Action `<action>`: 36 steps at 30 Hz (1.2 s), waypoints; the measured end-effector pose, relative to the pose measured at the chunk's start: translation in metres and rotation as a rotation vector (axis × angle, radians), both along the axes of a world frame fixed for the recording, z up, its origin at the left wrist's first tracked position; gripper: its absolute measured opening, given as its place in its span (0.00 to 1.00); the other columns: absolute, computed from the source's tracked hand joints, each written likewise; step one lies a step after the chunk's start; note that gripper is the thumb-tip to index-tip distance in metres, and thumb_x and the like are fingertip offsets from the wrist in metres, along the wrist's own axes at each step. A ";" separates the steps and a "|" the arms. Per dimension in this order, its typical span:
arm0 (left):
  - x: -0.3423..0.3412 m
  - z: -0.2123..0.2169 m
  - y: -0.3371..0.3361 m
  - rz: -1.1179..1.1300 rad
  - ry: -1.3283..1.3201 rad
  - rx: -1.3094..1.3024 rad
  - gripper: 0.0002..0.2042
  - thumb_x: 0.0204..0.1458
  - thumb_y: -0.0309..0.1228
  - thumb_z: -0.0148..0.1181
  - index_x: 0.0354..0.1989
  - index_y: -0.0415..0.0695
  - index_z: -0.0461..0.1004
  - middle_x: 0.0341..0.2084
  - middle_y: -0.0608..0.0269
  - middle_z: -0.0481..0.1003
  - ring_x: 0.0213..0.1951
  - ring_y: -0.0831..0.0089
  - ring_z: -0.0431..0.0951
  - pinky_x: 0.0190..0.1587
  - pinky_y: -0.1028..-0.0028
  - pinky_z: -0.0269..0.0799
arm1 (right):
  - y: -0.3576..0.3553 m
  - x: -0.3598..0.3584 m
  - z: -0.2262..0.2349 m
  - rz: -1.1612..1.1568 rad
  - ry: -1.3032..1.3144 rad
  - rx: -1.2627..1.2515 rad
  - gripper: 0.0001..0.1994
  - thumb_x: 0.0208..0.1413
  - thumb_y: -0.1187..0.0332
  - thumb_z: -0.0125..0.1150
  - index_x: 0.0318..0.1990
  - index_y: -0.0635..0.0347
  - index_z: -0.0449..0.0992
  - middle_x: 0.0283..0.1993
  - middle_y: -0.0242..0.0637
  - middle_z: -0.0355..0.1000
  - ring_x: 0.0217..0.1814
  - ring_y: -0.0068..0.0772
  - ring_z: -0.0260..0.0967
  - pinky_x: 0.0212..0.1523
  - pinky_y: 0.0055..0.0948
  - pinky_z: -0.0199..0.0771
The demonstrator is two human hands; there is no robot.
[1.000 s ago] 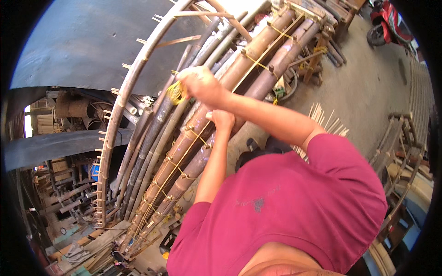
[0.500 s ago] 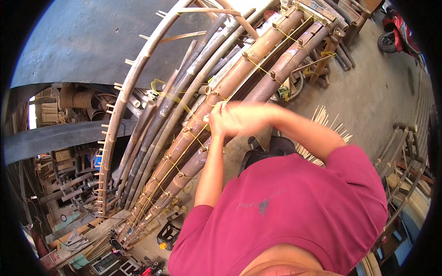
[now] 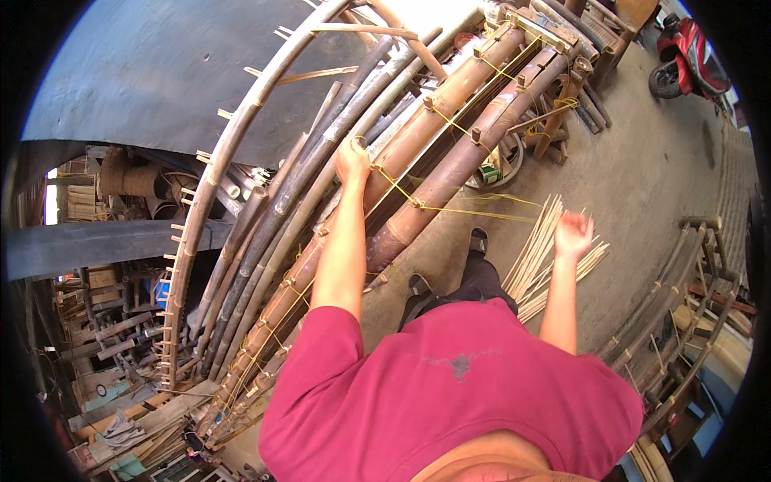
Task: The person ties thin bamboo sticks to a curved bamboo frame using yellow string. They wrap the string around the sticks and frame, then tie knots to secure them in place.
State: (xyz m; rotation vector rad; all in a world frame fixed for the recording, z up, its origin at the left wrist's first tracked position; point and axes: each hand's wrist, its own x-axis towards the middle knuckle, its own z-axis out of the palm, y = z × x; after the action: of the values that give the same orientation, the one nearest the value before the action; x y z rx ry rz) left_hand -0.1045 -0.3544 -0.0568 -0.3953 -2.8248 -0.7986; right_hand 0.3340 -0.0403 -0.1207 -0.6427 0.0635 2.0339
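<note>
**Bamboo poles lashed with yellow cord, one end in hand**

Item: yellow cord [image 3: 450, 210], thin, light and limp, judged easy to slip when slack; ran from the thick brown bamboo poles [image 3: 450, 173] out toward the right. Best gripped close to its knot on the pole. The left hand [image 3: 352, 159] was closed on the cord at the pole. The right hand [image 3: 573, 233] was open, fingers spread, holding nothing, above loose bamboo splints [image 3: 540, 259] on the concrete floor [image 3: 642, 173]. Poles judged heavy, stiff. Containers: none seen clearly.
</note>
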 end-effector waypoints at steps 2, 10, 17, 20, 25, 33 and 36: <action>-0.008 -0.001 -0.024 -0.083 -0.200 -0.003 0.16 0.60 0.39 0.50 0.45 0.41 0.78 0.34 0.49 0.80 0.35 0.58 0.82 0.41 0.60 0.74 | -0.033 0.042 -0.067 -0.193 -0.410 -0.445 0.20 0.64 0.52 0.47 0.22 0.50 0.64 0.24 0.29 0.71 0.28 0.29 0.67 0.40 0.35 0.72; 0.122 0.071 -0.189 -0.108 -0.111 -0.072 0.20 0.62 0.36 0.44 0.49 0.30 0.72 0.44 0.33 0.75 0.48 0.40 0.74 0.54 0.53 0.68 | -0.337 -0.091 0.062 1.728 0.148 -0.189 0.23 0.65 0.52 0.49 0.55 0.63 0.71 0.46 0.41 0.75 0.47 0.32 0.73 0.52 0.39 0.75; 0.171 0.022 -0.190 -0.239 -0.167 0.087 0.13 0.57 0.35 0.57 0.46 0.42 0.73 0.42 0.49 0.75 0.49 0.54 0.74 0.55 0.61 0.66 | -0.424 -0.221 0.160 0.896 -0.145 0.866 0.17 0.65 0.57 0.46 0.37 0.59 0.77 0.34 0.36 0.75 0.37 0.30 0.72 0.42 0.32 0.70; 0.174 0.009 -0.189 -0.260 0.003 0.254 0.17 0.62 0.38 0.49 0.53 0.42 0.70 0.47 0.47 0.74 0.53 0.51 0.71 0.59 0.61 0.61 | -0.401 -0.263 0.208 1.312 -0.114 2.034 0.20 0.66 0.56 0.44 0.39 0.58 0.81 0.38 0.45 0.78 0.42 0.40 0.76 0.46 0.38 0.73; 0.171 0.040 -0.180 -0.196 -0.216 0.150 0.15 0.64 0.42 0.46 0.45 0.49 0.77 0.34 0.47 0.79 0.43 0.47 0.77 0.53 0.46 0.58 | -0.349 -0.342 0.143 1.427 -0.589 2.655 0.25 0.66 0.48 0.41 0.42 0.59 0.80 0.43 0.50 0.78 0.46 0.45 0.76 0.45 0.37 0.74; 0.175 0.041 -0.182 -0.098 -0.168 -0.013 0.13 0.63 0.39 0.48 0.38 0.49 0.79 0.31 0.51 0.80 0.34 0.58 0.79 0.49 0.59 0.59 | -0.344 -0.136 0.081 1.068 -0.198 2.536 0.22 0.61 0.57 0.53 0.18 0.60 0.75 0.19 0.47 0.71 0.26 0.55 0.71 0.45 0.45 0.72; 0.145 0.065 -0.173 -0.210 -0.288 0.417 0.13 0.64 0.34 0.49 0.37 0.40 0.77 0.27 0.57 0.80 0.31 0.70 0.79 0.41 0.65 0.71 | -0.368 -0.143 0.092 1.164 -0.227 2.257 0.22 0.61 0.57 0.52 0.17 0.58 0.76 0.19 0.46 0.72 0.25 0.51 0.71 0.46 0.41 0.71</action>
State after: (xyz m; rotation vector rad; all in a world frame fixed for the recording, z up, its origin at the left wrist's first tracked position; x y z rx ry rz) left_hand 0.0403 -0.5272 0.0085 -0.5506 -2.7835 -1.5645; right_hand 0.1911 -0.4084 -0.0289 0.7828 -2.6837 1.4246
